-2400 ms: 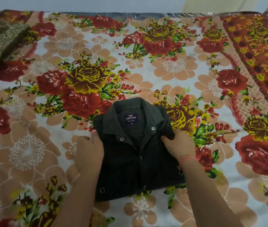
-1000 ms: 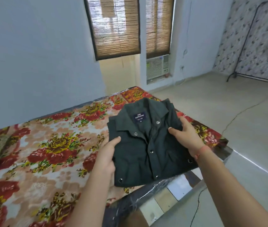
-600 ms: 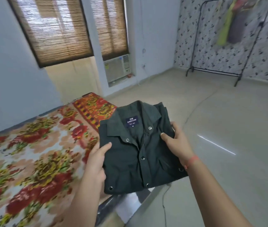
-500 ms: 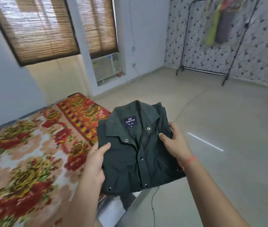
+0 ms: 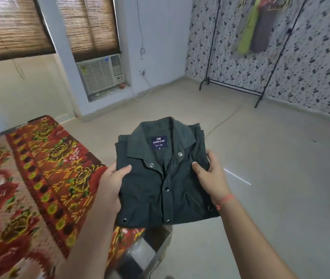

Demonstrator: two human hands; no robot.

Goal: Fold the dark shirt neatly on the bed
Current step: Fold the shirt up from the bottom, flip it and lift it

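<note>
The dark shirt (image 5: 160, 190) is folded into a compact rectangle, collar and label facing up, and is held in the air past the bed's corner. My left hand (image 5: 112, 178) grips its left edge, thumb on top and fingers hidden underneath. My right hand (image 5: 212, 176) grips the right edge the same way, thumb lying on the front. The bed (image 5: 29, 178), covered with a red and yellow floral sheet, lies to the left and below the shirt.
Open beige floor (image 5: 271, 168) spreads to the right. A black clothes rack (image 5: 238, 89) with hanging garments (image 5: 254, 31) stands against the speckled far wall. A window air conditioner (image 5: 101, 74) sits under bamboo blinds (image 5: 87, 27).
The folded shirt was lifted off the bed in both hands and carried to the right. The view swung from the bed toward the floor and the clothes rack.
</note>
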